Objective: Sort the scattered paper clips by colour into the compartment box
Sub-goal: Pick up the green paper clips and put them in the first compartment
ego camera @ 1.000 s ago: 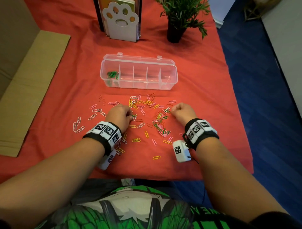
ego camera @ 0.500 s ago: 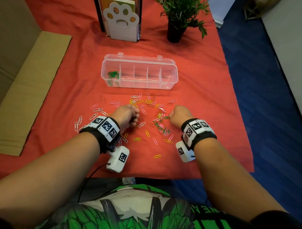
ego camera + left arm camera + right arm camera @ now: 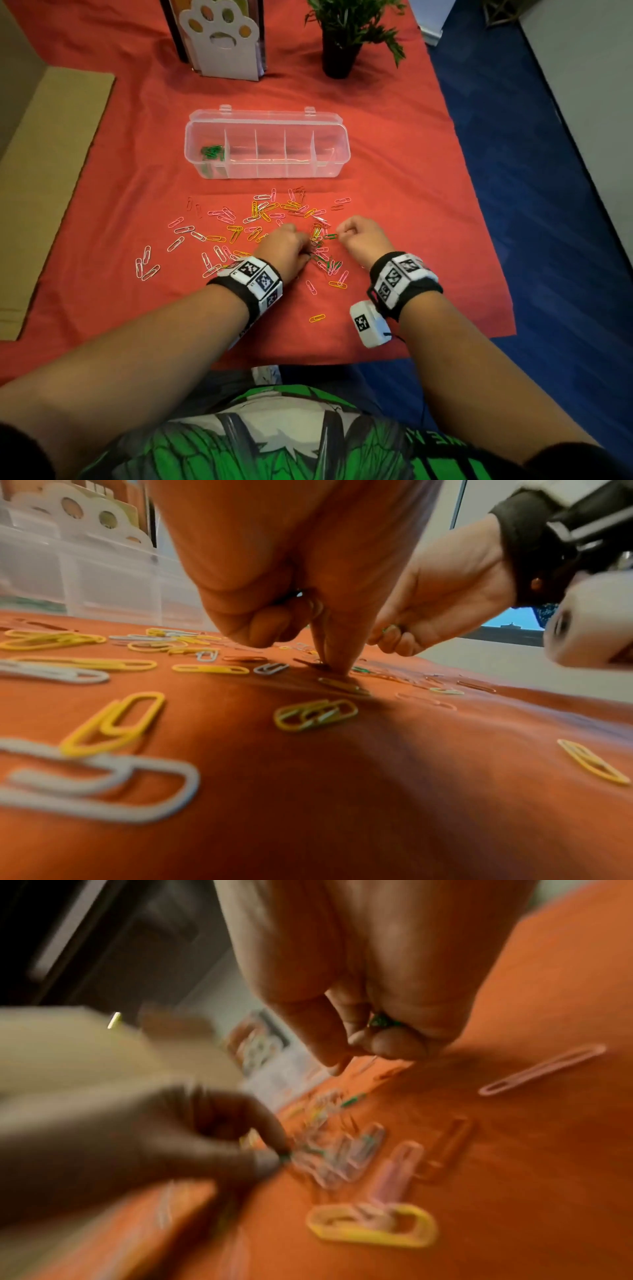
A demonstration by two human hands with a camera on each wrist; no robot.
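Observation:
Pink, white, yellow and green paper clips (image 3: 260,219) lie scattered on the red cloth. Behind them stands the clear compartment box (image 3: 337,161), open, with green clips (image 3: 213,151) in its leftmost compartment. My left hand (image 3: 306,251) is curled over the dense middle pile, and its fingertips (image 3: 337,666) pinch a dark green clip (image 3: 313,665) on the cloth. More clips seem tucked in its curled fingers. My right hand (image 3: 340,233) is just to the right, holding green clips (image 3: 378,1020) in its curled fingers. A loose green clip (image 3: 330,236) lies between the hands.
A paw-print card holder (image 3: 227,37) and a potted plant (image 3: 342,34) stand at the back of the cloth. Cardboard (image 3: 44,171) lies along the left. The cloth's right edge (image 3: 479,212) drops to blue floor. A lone yellow clip (image 3: 317,318) lies near the front.
My left hand has moved right, from the left part of the scatter to the middle pile beside the right hand. The right hand has barely shifted.

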